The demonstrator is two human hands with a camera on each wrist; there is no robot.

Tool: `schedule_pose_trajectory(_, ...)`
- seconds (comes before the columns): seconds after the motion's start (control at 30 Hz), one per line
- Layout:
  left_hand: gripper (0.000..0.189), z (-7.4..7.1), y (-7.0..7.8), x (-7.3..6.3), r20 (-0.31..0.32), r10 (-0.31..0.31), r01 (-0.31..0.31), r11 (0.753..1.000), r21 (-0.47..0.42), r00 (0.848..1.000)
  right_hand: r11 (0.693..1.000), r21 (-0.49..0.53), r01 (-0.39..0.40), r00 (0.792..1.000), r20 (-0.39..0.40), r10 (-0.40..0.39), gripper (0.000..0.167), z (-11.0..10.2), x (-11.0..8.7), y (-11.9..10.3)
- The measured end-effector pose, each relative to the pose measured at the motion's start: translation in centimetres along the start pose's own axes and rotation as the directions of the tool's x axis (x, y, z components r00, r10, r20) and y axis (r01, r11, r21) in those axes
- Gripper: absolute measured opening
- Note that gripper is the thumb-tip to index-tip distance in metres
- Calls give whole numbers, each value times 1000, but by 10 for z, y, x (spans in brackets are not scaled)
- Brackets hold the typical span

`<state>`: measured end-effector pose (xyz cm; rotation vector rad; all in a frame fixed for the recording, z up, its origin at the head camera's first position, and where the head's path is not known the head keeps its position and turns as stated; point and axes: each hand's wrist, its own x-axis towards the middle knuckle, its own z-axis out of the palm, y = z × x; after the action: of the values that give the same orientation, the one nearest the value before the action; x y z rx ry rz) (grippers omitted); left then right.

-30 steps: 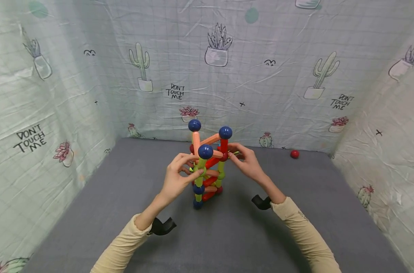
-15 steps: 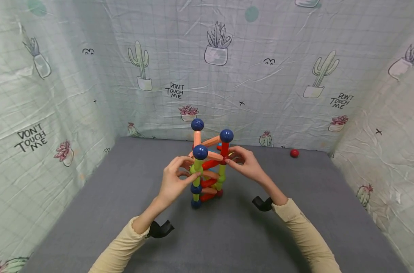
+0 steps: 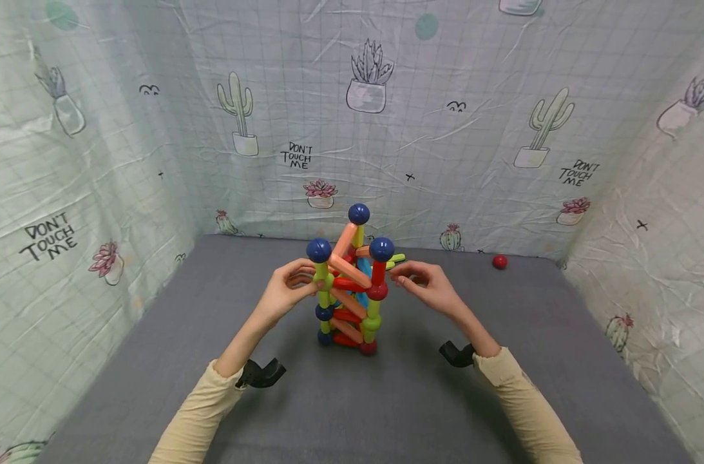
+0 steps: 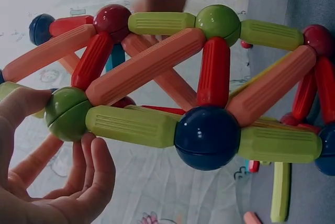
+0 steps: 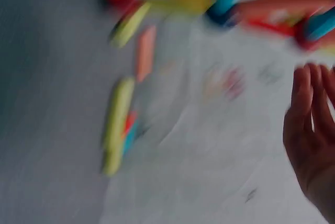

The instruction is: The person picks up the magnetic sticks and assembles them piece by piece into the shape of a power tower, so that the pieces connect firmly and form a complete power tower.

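A tower of coloured magnetic sticks and balls (image 3: pixel 348 301) stands upright on the grey table, three blue balls at its top. Near the top of its left front edge, my left hand (image 3: pixel 285 293) pinches a green ball (image 4: pixel 68 114); the thumb lies on one side and the fingers curl on the other. My right hand (image 3: pixel 424 283) hovers just right of the tower, its fingers loosely bent and holding nothing. In the right wrist view, blurred, that hand (image 5: pixel 314 130) appears apart from the sticks and balls.
Behind the tower lie several loose sticks, among them a green stick (image 5: pixel 118 122) and an orange stick (image 5: pixel 146 54). A lone red ball (image 3: pixel 500 261) rests at the back right of the table (image 3: pixel 502 322). A patterned curtain (image 3: pixel 305 84) hangs behind and at both sides.
The tower has turned: its right front edge came forward, its back blue ball moved right, its left edge left. My left hand moved left with it; my right hand let go and drew away right.
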<state>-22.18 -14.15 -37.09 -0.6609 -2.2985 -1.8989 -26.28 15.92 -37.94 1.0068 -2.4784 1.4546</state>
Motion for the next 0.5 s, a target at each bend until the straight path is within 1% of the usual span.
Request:
schedule_pose_trajectory(0.03, 32, -1, 0, 0, 0, -3, 3, 1000, 1, 1000, 996, -87, -14, 999, -35, 11, 19, 0, 5, 10)
schedule_pose_trajectory(0.07, 32, -1, 0, -1, 0, -3, 3, 1000, 3, 1000, 985, -169, -31, 997, -71, 19, 17, -1, 10, 21)
schedule_pose_trajectory(0.13, 32, -2, 1, -2, 2, -3, 3, 1000, 4, 1000, 939, -333, -82, 992, -121, 43, 15, -1, 21, 46)
schedule_pose_trajectory(0.2, 33, -2, 1, -3, 5, -2, 2, 1000, 4, 1000, 883, -456, -116, 990, -128, 64, 15, 0, 32, 70)
schedule_pose_trajectory(0.27, 33, -2, -1, -4, 6, 0, 0, 1000, 5, 1000, 819, -561, -119, 992, -107, 70, 17, 3, 42, 93)
schedule_pose_trajectory(0.33, 33, -2, -1, -5, 4, 3, -3, 1000, 14, 1000, 744, -659, -108, 994, -72, 81, 19, 6, 50, 110)
schedule_pose_trajectory(0.43, 33, -2, -2, -6, 3, 3, -3, 1000, 28, 1000, 622, -779, -80, 995, -29, 91, 23, 11, 60, 129)
schedule_pose_trajectory(0.5, 33, -2, -2, -6, 2, 2, -2, 999, 41, 1000, 551, -831, -72, 993, -11, 114, 25, 14, 64, 136)
